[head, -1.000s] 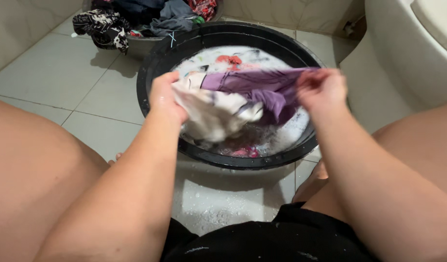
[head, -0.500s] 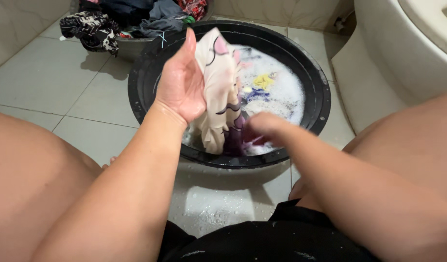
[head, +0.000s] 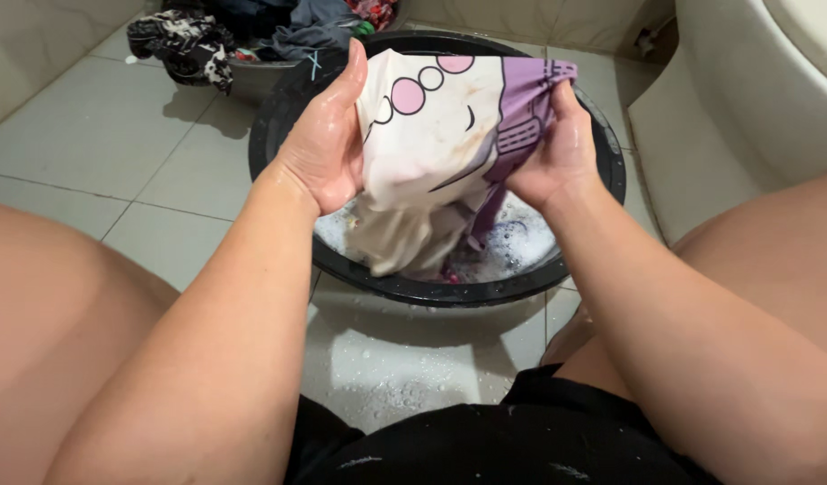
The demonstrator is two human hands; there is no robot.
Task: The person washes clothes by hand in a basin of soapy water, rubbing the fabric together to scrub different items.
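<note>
Over basin (head: 287, 126), garment (head: 431, 135) now lifted, spread

Both hands raised and closed, forearms reaching forward from bare knees.

The left hand (head: 322, 148) stands upright, palm turned inward, fingers together and pointing up, thumb low — wet and shiny. The right hand (head: 554, 153) faces it from the other side, fingers curled into a tight pinch, knuckles outward, wrist slightly bent. The two forearms run in from the lower corners and draw closer toward the hands — the thighs spread wide on either side.
</note>
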